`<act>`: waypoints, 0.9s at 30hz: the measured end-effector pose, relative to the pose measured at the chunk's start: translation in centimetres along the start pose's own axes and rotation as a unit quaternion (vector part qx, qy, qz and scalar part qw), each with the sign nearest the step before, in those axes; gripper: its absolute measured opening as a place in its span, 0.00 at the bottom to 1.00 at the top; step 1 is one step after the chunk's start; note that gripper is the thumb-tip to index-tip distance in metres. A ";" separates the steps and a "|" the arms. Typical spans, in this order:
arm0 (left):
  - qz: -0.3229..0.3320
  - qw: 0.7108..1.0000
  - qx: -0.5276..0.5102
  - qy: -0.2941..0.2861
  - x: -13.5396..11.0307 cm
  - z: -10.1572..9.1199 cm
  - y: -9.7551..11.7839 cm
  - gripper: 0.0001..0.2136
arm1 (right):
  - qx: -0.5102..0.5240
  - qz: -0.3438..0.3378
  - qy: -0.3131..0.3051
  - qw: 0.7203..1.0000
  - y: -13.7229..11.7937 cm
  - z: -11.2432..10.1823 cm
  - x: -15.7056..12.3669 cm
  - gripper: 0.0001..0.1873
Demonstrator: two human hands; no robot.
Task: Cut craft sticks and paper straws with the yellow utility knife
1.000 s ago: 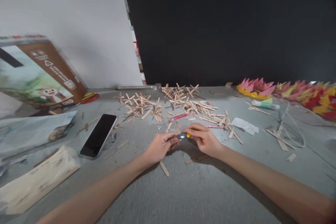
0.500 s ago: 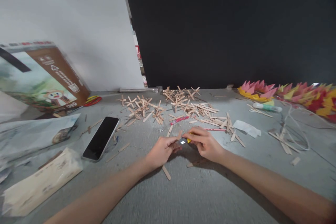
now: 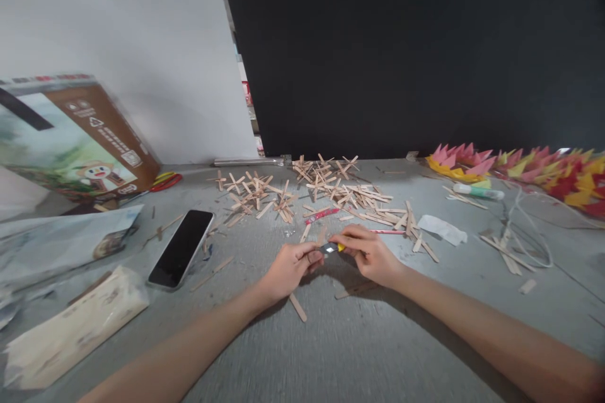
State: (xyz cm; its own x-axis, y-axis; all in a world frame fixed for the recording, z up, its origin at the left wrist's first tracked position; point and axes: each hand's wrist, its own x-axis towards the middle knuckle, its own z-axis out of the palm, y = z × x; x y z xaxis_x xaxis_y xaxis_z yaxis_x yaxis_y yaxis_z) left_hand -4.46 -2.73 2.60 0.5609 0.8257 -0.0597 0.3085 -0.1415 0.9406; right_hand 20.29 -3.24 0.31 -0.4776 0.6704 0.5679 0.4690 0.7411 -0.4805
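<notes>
As finished-looking stick crosses [image 3: 255, 194] are lying far left, the left hand [image 3: 292, 266] is pinching a tool [image 3: 329, 249] by its grey end, near centre; the right hand [image 3: 371, 254] is gripping the yellow end, and loose-looking sticks [image 3: 410, 220] are waiting right.

Pale wall [image 3: 127, 44], left | black panel [image 3: 401, 50], right | grey tabletop [image 3: 321, 352] | narrow gap [image 3: 249, 97] between (blurred, perhaps shelving [image 3: 253, 114])

Above the grey table [image 3: 302, 359], the left hand [image 3: 287, 271] and the right hand [image 3: 375, 259] hold between their fingers a small grey and yellow object [image 3: 330, 248]. Behind them lie many wooden sticks [image 3: 366, 196], several crossed. At left lies a phone [image 3: 181, 249].
</notes>
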 end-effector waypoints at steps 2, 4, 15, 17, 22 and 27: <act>0.004 1.000 0.008 0.010 0.0 0.0 -0.2 0.18 | 0.002 0.002 0.001 1.000 0.1 0.0 0.0 0.34; 0.006 1.000 0.021 0.013 0.1 0.1 -0.3 0.18 | -0.005 0.003 -0.001 1.000 0.0 0.0 0.0 0.34; 0.002 1.000 0.029 0.005 0.0 0.2 -0.1 0.17 | -0.017 -0.008 -0.015 1.000 -0.1 0.1 0.2 0.34; 0.007 1.000 0.019 0.012 0.0 0.1 -0.2 0.18 | -0.013 -0.001 -0.013 1.000 0.1 0.0 0.1 0.33; 0.001 1.000 0.013 0.009 0.0 0.1 -0.3 0.18 | -0.006 0.004 -0.008 1.000 0.2 0.1 0.0 0.35; 0.010 0.999 0.034 -0.019 0.1 0.2 -0.4 0.17 | -0.017 -0.006 -0.020 1.000 0.0 0.4 0.0 0.37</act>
State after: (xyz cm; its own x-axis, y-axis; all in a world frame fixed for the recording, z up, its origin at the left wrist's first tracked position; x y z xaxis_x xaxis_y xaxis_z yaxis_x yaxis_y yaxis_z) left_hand -4.37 -2.69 2.17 0.5958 0.8013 -0.0540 0.3478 -0.1967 0.9167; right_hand 20.04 -3.23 0.02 -0.5124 0.6636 0.5451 0.4887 0.7473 -0.4504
